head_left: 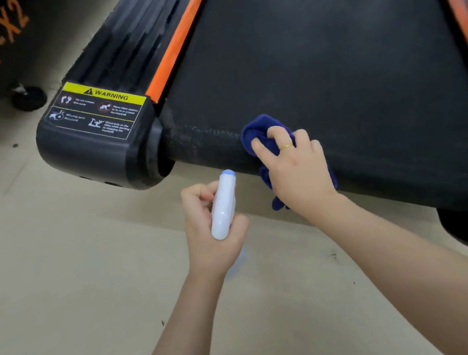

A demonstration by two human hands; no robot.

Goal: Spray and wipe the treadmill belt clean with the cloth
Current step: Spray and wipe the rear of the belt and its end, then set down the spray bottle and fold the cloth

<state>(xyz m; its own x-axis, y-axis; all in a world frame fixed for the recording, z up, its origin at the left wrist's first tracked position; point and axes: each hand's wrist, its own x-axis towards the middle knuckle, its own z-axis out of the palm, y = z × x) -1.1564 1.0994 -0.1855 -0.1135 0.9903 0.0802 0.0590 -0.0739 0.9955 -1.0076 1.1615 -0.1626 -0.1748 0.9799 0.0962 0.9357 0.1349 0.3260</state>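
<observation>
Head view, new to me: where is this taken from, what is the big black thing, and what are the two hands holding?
The camera sits on the person's head and looks down at their own arms, so left and right are theirs. The big black surface is the treadmill belt, seen from its rear end, with an orange strip along its side and a yellow warning label on the corner cap. The right hand grips a bunched blue cloth and presses it on the belt's rear edge. The left hand holds a white spray bottle over the beige floor, nozzle pointing toward the belt. Pale specks show on the belt left of the cloth.
</observation>
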